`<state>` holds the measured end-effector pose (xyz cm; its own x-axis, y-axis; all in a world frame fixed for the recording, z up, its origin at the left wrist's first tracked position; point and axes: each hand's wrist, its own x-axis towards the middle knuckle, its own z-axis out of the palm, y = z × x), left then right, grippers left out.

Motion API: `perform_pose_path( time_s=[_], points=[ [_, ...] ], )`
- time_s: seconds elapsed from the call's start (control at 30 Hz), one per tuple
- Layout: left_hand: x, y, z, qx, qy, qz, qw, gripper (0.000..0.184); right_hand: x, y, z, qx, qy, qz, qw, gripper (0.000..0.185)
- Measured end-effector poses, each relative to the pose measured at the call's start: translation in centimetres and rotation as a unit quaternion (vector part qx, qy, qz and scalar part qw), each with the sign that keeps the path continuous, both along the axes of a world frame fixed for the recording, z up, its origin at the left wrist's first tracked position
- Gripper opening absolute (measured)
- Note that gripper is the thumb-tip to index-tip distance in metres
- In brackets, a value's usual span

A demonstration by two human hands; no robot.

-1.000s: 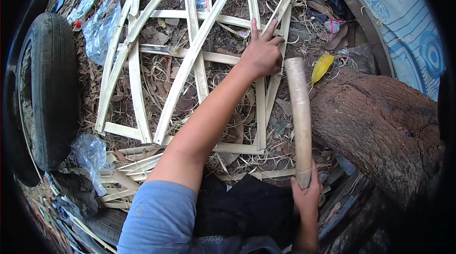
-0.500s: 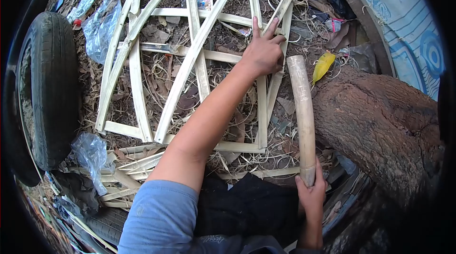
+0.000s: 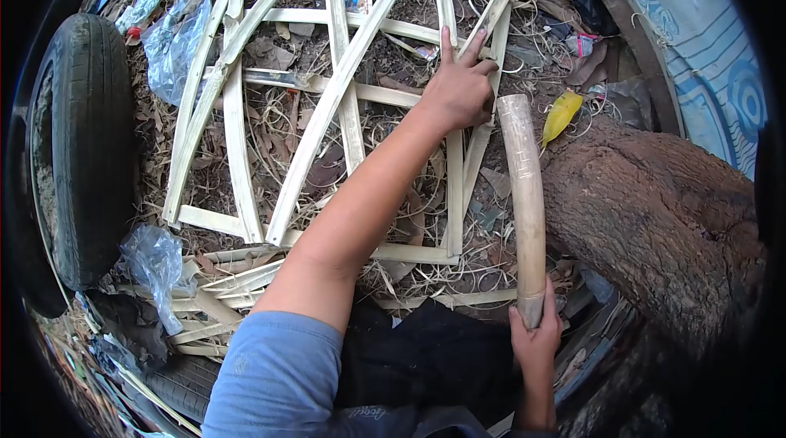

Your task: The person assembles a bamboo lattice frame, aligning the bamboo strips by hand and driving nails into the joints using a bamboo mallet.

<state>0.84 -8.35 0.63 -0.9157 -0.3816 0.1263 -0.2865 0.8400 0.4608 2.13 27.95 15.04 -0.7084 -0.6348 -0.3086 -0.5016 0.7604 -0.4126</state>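
Note:
A lattice of pale split bamboo strips (image 3: 334, 102) lies on the ground, its strips crossing in several directions. My left hand (image 3: 460, 92) rests on its right side. Two fingers are stretched out and apart, pressing on strips near the upper right corner; the other fingers are partly folded, and the thumb is hidden. Low on the right, my right hand (image 3: 536, 338) grips the lower end of a thick bamboo stick (image 3: 526, 192). The stick points away from me, just beside the lattice's right edge, with its far end close to my left hand.
A tree trunk (image 3: 647, 192) stands close on the right, with a yellow leaf (image 3: 561, 119) by it. An old tyre (image 3: 90, 151) is at the left. Plastic bags (image 3: 176, 49), dry leaves and shavings litter the soil. More bamboo strips (image 3: 217, 327) lie nearer me, and a blue patterned sheet (image 3: 696, 37) is at upper right.
The view has shifted slightly. My left hand stays pressed on the strips and my right hand keeps hold of the bamboo stick, both in nearly the same place.

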Motion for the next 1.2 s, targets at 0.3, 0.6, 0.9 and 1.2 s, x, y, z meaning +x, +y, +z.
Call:
perform_pose_path(
  time_s=[0.3, 0.6, 0.9, 1.2],
  points=[
    [0.2, -0.1, -0.3, 0.003, -0.008, 0.002, 1.0, 0.014, 0.0, 0.2, -0.6, -0.054, 0.038, 0.007, 0.998, 0.072],
    [0.2, 0.0, -0.3, -0.004, -0.004, 0.006, 1.0, 0.013, -0.4, 0.0, 0.1, 0.014, 0.027, 0.034, 0.999, 0.075],
    [-0.2, -0.6, -0.6, -0.02, 0.004, 0.012, 1.0, 0.012, 0.3, -0.1, -0.3, -0.058, 0.004, 0.017, 0.998, 0.073],
    [0.2, -0.2, -1.0, -0.025, -0.015, 0.014, 0.999, 0.014, 1.0, 0.1, -0.6, -0.12, 0.041, -0.002, 0.992, 0.073]
  ],
)
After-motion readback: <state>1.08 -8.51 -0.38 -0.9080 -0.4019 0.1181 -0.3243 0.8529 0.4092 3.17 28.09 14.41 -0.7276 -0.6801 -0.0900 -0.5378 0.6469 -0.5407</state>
